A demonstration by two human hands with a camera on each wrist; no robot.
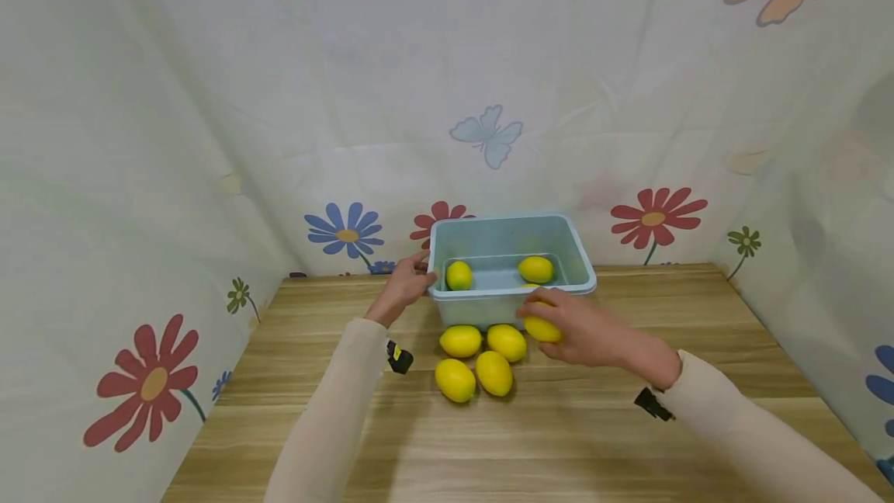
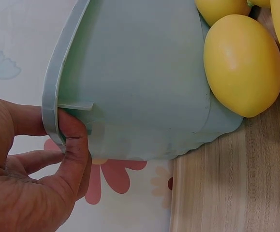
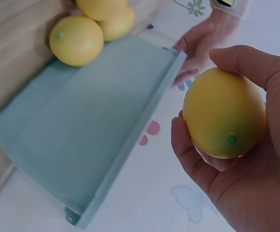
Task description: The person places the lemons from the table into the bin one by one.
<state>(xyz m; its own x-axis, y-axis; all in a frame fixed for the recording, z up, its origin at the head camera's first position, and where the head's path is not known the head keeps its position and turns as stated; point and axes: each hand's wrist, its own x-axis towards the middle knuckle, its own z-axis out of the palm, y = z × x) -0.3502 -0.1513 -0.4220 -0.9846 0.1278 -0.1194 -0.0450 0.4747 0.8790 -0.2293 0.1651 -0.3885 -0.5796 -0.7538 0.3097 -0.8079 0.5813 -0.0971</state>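
A light blue plastic bin point(image 1: 482, 309) stands at the back of the wooden table, with lemons inside, one at its left point(image 1: 459, 276) and one at its right point(image 1: 535, 269). My left hand point(image 1: 405, 283) grips the bin's left rim; the left wrist view shows the thumb and fingers point(image 2: 74, 145) pinching that rim point(image 2: 50, 96). In my right hand point(image 1: 583, 328) is a lemon point(image 1: 542, 326), held in front of the bin's front wall, near its right part. The right wrist view shows this lemon point(image 3: 224, 112) between thumb and curled fingers.
Several lemons lie in a cluster on the table before the bin, among them a front left one point(image 1: 455, 380) and a back right one point(image 1: 506, 342). A curtain point(image 1: 391, 138) printed with flowers and butterflies hangs behind the table point(image 1: 559, 441) and at both sides.
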